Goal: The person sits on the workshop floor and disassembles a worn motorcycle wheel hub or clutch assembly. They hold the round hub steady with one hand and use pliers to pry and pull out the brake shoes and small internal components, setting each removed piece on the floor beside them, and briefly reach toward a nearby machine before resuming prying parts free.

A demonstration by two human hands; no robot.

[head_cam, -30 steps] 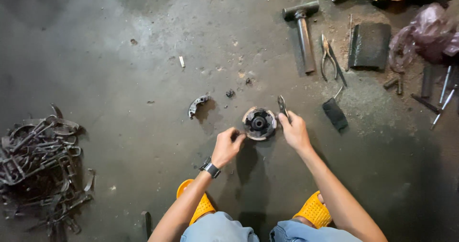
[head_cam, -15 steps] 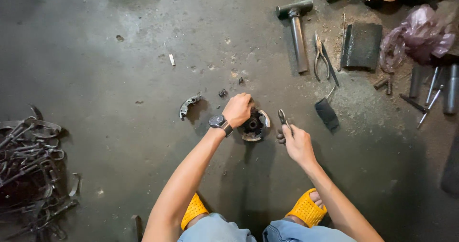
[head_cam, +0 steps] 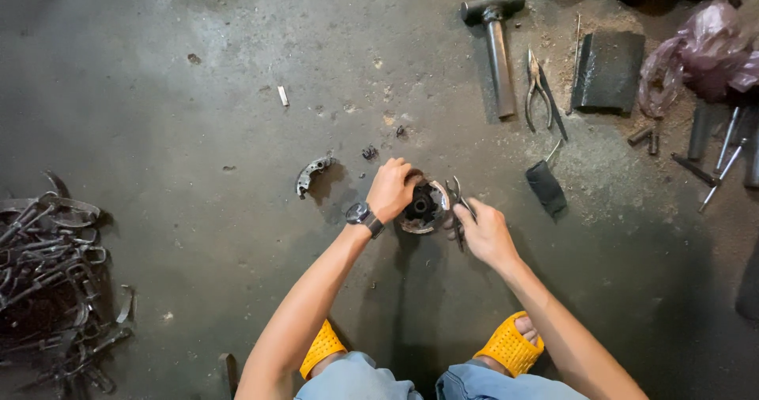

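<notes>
left hand (head_cam: 391,190) curls over the round metal part (head_cam: 423,208) at centre; right hand (head_cam: 484,234) pinches pliers (head_cam: 456,198) at its 3 o'clock. curved piece (head_cam: 312,172) lies at 9, hammer (head_cam: 495,46) at 1.

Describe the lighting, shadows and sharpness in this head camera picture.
Head view: light is uneven, brighter on the floor's upper left, dim lower right; the left hand and right hand cast soft shadows toward the person; the round metal part is sharp, with no strong glare.
</notes>
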